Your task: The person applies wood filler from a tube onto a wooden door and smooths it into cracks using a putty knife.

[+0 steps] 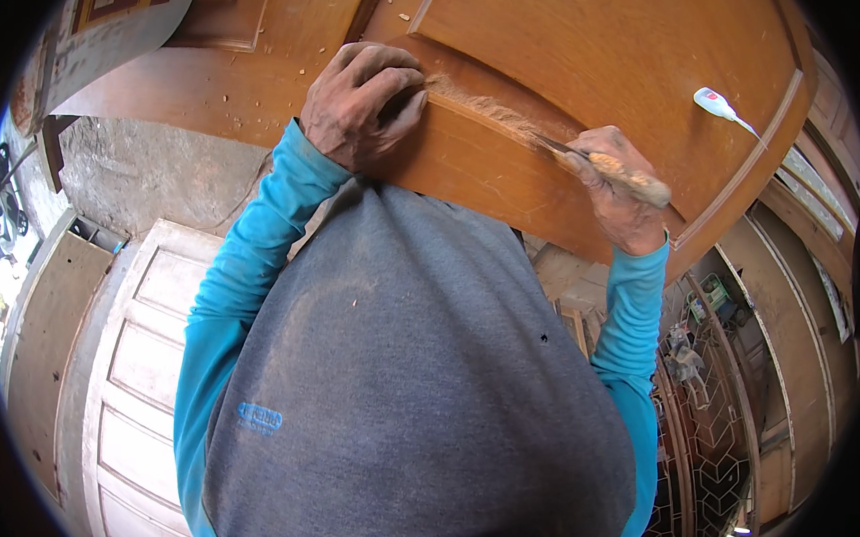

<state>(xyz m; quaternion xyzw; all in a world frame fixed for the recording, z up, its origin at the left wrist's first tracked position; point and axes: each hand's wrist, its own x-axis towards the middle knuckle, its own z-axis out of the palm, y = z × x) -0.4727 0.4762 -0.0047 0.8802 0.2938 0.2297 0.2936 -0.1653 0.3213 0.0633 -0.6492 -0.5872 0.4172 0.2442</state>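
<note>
A varnished brown wooden door panel (pixel 589 56) lies in front of me. My left hand (pixel 365 105) rests on its near frame, fingers curled down at the left end of a raised moulding. Whatever those fingers may hold is hidden. My right hand (pixel 622 204) is wrapped round the worn, pale wooden handle of a hand tool with a thin dark blade (pixel 632 177). The blade points left along the moulding, its tip at a strip of fine sawdust (pixel 488 110) between my hands. Whether it is a knife or a chisel, I cannot tell.
A small white glue-type bottle (pixel 715 101) with a long nozzle lies on the panel at the right. Wood crumbs dot its left part, near a curved, labelled container (pixel 125 40). Below left stands a white panelled door (pixel 153 344); at the lower right is a metal grille (pixel 718 430).
</note>
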